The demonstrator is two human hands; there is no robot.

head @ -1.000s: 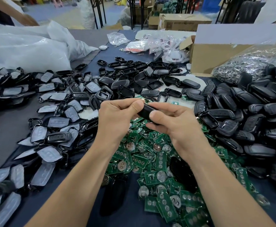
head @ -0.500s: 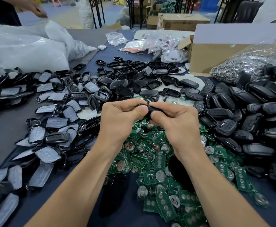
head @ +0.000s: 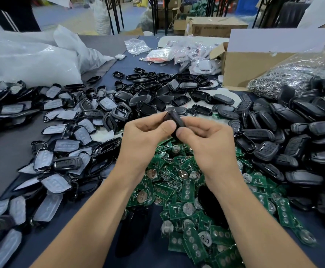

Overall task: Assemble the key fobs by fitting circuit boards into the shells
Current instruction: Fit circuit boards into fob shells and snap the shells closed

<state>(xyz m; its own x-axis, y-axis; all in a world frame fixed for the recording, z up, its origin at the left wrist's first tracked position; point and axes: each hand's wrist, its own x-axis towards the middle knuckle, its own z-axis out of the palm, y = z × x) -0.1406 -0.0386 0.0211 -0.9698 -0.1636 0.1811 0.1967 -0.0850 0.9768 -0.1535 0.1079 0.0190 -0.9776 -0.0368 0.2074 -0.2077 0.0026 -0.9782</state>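
Both hands meet above a heap of green circuit boards (head: 179, 192): the left hand (head: 144, 140) and right hand (head: 206, 141) pinch one black key fob (head: 172, 118) between thumbs and fingers. Black shells (head: 293, 132) lie heaped on the table (head: 1, 149) at right.

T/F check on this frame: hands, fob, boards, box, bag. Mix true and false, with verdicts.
1. The left hand and the right hand both pinch one black fob shell. True.
2. The circuit boards under the hands are blue. False: they are green.
3. The cardboard box stands at the far right. True.
4. The white plastic bag lies right beside the box. False: it lies at the far left.
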